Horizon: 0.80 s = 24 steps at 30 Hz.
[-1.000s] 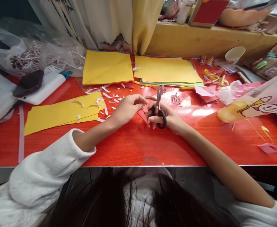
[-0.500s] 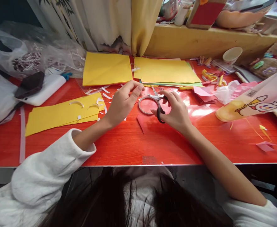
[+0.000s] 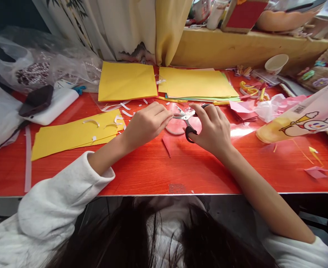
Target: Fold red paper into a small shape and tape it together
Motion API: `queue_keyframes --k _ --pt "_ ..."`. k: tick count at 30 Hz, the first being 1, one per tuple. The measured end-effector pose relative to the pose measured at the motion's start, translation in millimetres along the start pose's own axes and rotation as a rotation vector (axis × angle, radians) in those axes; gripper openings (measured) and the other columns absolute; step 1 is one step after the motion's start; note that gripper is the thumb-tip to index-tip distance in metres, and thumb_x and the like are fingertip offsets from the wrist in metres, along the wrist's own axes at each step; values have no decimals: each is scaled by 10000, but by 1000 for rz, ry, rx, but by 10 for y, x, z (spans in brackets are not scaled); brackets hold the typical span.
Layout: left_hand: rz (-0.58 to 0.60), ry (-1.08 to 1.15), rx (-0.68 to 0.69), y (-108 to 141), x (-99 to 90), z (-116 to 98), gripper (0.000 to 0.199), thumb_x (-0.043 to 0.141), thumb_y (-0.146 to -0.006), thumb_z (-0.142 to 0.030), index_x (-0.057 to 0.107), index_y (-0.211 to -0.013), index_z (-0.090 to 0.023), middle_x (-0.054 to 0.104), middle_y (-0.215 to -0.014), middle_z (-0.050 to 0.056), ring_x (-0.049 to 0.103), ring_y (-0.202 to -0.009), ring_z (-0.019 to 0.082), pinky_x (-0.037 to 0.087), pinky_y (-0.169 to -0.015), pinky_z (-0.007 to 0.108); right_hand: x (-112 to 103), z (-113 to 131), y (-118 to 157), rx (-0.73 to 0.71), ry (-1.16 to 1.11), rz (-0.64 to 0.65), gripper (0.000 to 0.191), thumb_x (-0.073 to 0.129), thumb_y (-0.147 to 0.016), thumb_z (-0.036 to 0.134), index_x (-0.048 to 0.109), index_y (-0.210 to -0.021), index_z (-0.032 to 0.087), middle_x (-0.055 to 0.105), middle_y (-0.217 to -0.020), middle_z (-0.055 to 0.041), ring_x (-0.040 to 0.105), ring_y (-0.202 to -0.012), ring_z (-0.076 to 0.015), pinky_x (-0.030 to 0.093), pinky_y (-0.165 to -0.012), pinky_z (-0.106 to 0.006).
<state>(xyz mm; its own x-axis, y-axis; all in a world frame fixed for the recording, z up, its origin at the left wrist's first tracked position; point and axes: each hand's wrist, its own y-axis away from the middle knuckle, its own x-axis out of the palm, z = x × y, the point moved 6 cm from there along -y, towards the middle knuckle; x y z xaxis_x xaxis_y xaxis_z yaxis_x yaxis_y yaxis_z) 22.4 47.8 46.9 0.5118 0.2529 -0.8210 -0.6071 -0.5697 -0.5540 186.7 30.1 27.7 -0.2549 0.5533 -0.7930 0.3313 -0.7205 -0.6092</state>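
My right hand point(image 3: 215, 128) grips black-handled scissors point(image 3: 186, 118), whose blades are spread and point left toward my left hand point(image 3: 150, 124). The left fingers are pinched together close to the blade tips; whatever they hold is too small to make out. Beneath the scissors lies a round roll of clear tape point(image 3: 175, 131). A small pink folded piece point(image 3: 166, 144) rests on the red table point(image 3: 141, 178) just below. Yellow strips point(image 3: 66, 137) with white paper scraps on them lie left of my left hand.
Two stacks of paper, a yellow one point(image 3: 127, 82) and one with yellow on top point(image 3: 197, 82), sit at the back. A drink cup point(image 3: 300, 119) leans in at right, near pink paper and a plastic bag. A phone point(image 3: 37, 100) and white plastic bags are at left.
My left hand has turned palm down and moved slightly lower toward the scissors. The right hand has rotated, and the scissor blades now point more to the left, with the handles spread wider.
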Motion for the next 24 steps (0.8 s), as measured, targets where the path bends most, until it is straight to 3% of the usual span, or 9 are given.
queue_keyframes --k 4,7,13,18,24 --pt "13 119 -82 -41 -23 54 279 436 -916 -256 684 -917 -129 666 -872 99 589 -835 190 436 -782 312 -22 21 -9 -50 61 12 538 505 -792 227 430 -1324 205 540 -1018 -121 512 -955 -305 444 -811 -456" --pt "37 369 -289 -60 -23 175 231 514 -865 -267 704 -855 -137 689 -820 57 600 -753 143 440 -717 256 -19 43 -12 -78 127 17 512 489 -810 245 445 -1317 185 545 -1021 -125 511 -951 -300 423 -788 -432" --pt "230 762 -633 -1 128 381 204 627 -747 -274 730 -808 -109 689 -733 66 592 -649 125 426 -559 215 9 123 26 -167 310 -29 459 448 -854 253 454 -1308 185 566 -998 -107 516 -888 -261 349 -740 -384" --pt "317 911 -766 23 155 380 140 646 -710 -203 732 -756 -102 693 -697 66 614 -644 116 466 -609 219 45 136 74 -196 382 -46 424 461 -858 275 472 -1277 210 552 -983 -100 481 -877 -251 312 -747 -376" --pt "411 1138 -817 72 216 333 101 634 -724 -160 726 -734 -119 694 -689 43 632 -641 99 502 -658 212 49 138 128 -250 392 -242 391 528 -817 299 494 -1202 237 465 -941 -79 400 -899 -246 301 -784 -394"
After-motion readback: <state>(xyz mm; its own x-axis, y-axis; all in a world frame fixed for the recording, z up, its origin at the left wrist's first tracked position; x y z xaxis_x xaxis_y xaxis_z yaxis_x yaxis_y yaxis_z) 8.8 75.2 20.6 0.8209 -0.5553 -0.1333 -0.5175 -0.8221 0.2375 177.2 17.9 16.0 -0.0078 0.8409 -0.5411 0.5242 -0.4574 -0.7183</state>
